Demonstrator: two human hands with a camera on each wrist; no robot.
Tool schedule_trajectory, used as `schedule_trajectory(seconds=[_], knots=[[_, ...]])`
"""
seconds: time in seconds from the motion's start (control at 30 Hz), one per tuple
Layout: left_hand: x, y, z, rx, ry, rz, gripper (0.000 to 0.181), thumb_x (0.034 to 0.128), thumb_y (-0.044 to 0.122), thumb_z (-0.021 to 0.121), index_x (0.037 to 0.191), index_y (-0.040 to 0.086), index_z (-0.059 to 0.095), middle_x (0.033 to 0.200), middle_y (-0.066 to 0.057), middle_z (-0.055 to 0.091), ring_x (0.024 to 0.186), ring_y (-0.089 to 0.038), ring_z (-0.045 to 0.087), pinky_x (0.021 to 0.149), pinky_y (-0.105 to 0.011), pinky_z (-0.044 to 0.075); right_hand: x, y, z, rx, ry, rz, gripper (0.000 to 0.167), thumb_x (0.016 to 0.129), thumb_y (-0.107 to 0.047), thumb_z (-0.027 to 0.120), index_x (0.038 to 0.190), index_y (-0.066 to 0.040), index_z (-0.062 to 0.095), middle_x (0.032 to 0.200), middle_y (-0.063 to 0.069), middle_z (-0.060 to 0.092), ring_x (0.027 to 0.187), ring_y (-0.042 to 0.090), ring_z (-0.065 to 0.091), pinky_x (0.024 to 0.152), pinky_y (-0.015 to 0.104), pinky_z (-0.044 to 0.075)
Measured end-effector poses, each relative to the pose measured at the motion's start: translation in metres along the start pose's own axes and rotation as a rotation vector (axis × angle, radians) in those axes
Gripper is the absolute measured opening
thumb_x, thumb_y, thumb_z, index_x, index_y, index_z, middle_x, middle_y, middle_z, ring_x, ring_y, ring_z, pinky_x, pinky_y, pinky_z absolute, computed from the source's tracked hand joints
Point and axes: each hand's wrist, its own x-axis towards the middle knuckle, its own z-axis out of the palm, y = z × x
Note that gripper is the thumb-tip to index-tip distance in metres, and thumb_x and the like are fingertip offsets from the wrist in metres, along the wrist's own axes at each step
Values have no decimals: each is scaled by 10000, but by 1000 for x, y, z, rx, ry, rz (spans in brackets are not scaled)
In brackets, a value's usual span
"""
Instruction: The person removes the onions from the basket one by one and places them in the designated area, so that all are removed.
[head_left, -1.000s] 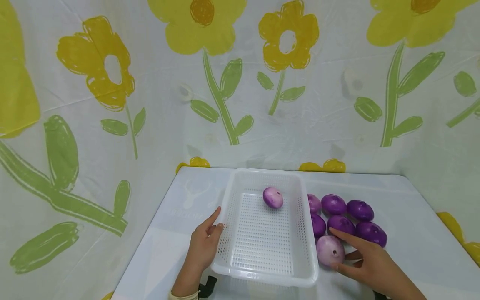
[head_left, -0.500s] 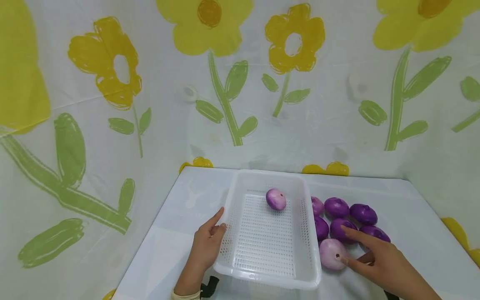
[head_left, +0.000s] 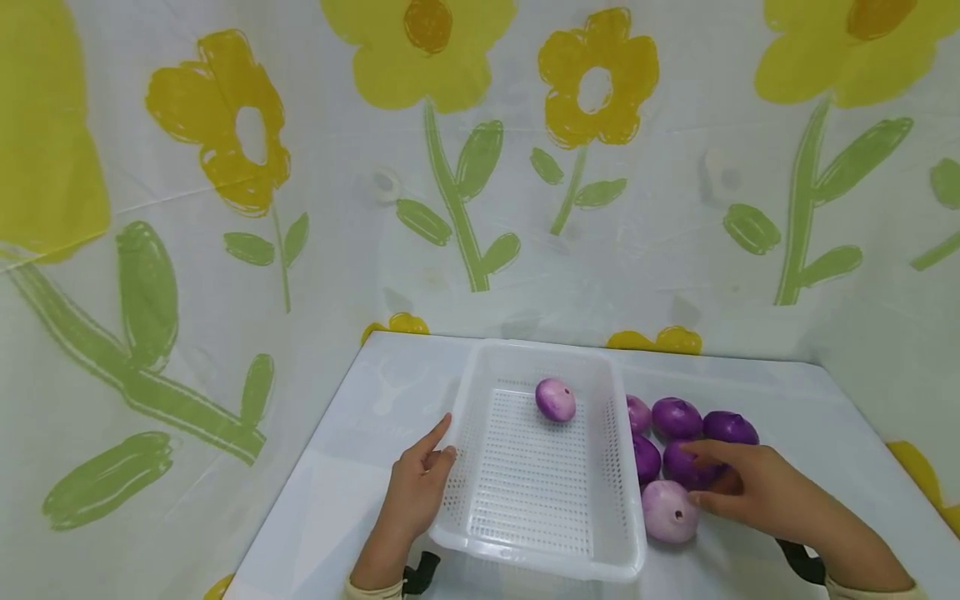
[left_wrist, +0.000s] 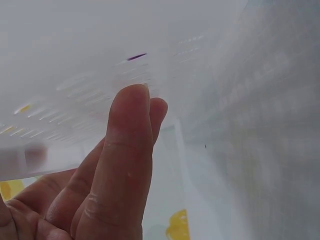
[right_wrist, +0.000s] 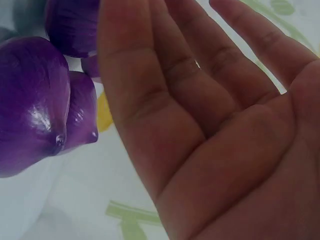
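Note:
A white perforated plastic basket (head_left: 537, 567) stands on the table with one purple-and-pale onion (head_left: 555, 401) inside. At its left side, my left hand (head_left: 415, 487) touches the outer wall with index finger and thumb extended. In the left wrist view, the thumb (left_wrist: 127, 150) reaches up towards the translucent wall. Right of the basket, my right hand (head_left: 757, 487) hovers by a group of onions. Its index fingertip overlaps a purple onion (head_left: 681, 468), and its thumb tip is beside a pale onion (head_left: 670, 512); contact is unclear. The right wrist view shows the palm holding nothing, with purple onions (right_wrist: 27, 107) alongside.
More onions lie behind the right hand, including a purple onion (head_left: 677, 418) and a darker onion (head_left: 729, 428). One onion (head_left: 637, 413) is partly hidden by the basket. The white table (head_left: 360, 417) meets a flower-printed cloth (head_left: 660, 275) at the back and sides.
My right hand has moved back and right, away from around the pale onion, with fingers now closer to the purple ones. The view shifts slightly; left hand and basket stay together.

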Motion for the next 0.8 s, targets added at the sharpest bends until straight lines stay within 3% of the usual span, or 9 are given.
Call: schedule_trajectory(seconds=[0.07, 0.27, 0.37, 0.53, 0.8], knots=[[0, 0, 0, 1, 0, 3, 494, 1109, 271, 546, 1600, 262, 488, 1153, -175, 749, 907, -252, 750, 674, -392, 627, 5, 3, -1, 6, -22, 2, 585, 860, -356, 899, 1343, -99, 691, 1073, -18, 750, 774, 20, 647, 654, 264, 585], [0, -1, 0, 2, -1, 5, 497, 1108, 271, 547, 1601, 255, 486, 1132, -172, 751, 891, -246, 751, 666, -388, 627, 18, 6, -9, -21, -59, 51, 609, 838, -393, 909, 1344, -132, 692, 1077, -55, 733, 834, 34, 659, 717, 270, 598], [0, -2, -1, 9, 0, 4, 501, 1105, 283, 554, 1601, 259, 487, 1129, -163, 754, 879, -237, 748, 664, -384, 625, 28, 3, -17, 1, -63, 63, 622, 843, -403, 903, 1355, -127, 683, 1143, -10, 741, 912, 99, 708, 771, 284, 610], [0, -2, -2, 16, 14, 3, 496, 1104, 286, 559, 1595, 272, 495, 1126, -148, 757, 885, -234, 745, 676, -385, 622, 60, -5, -33, 78, -50, 31, 610, 823, -347, 929, 1356, -188, 678, 1271, 51, 721, 1055, 271, 732, 835, 308, 616], [0, 0, 0, 0, -9, -1, 497, 1112, 283, 540, 1605, 269, 479, 1136, -171, 749, 904, -254, 747, 682, -395, 624, 120, -28, -39, 107, -91, -64, 615, 804, -259, 952, 1352, -152, 694, 1337, 58, 681, 1136, 298, 700, 885, 399, 613]])
